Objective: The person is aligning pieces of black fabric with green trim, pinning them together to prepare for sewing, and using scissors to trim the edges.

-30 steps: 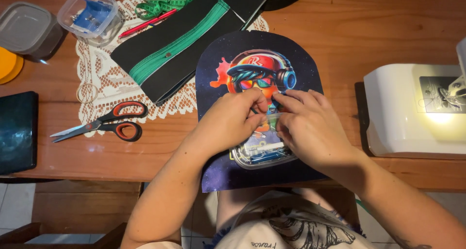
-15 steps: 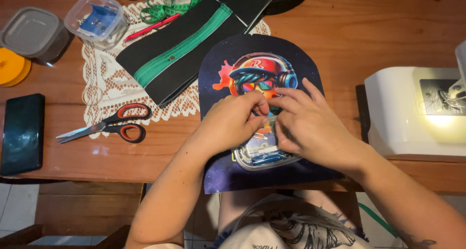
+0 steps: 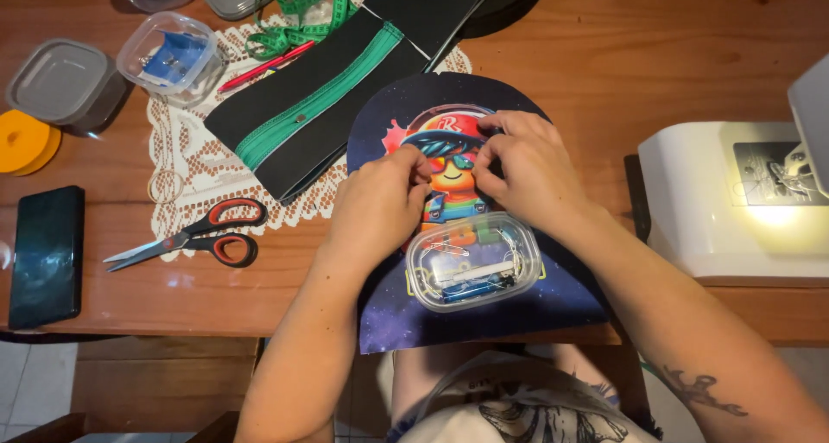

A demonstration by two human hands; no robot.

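Note:
A dark blue fabric panel (image 3: pixel 389 123) with a rounded top and a colourful cartoon figure lies on the wooden table (image 3: pixel 648 54), its lower edge hanging over the front. My left hand (image 3: pixel 380 205) and my right hand (image 3: pixel 531 171) rest on its middle. Their fingertips pinch the fabric close together beside the figure's face. Whether a pin is between the fingers is hidden. A small clear plastic box (image 3: pixel 473 262) with pins and a blue item sits on the panel just below my hands.
A black fabric piece with a green zipper (image 3: pixel 319 106) lies on a lace doily (image 3: pixel 186 158). Left of it are red-handled scissors (image 3: pixel 194 240), a dark phone (image 3: pixel 47 257), a yellow spool (image 3: pixel 22 141) and clear containers (image 3: pixel 168 59). A green measuring tape (image 3: pixel 298 11) lies at the back. A white sewing machine (image 3: pixel 734 201) stands at the right.
Both hands have moved up the panel from over the clear box, which now shows fully. Their fingertips now meet at the figure's face.

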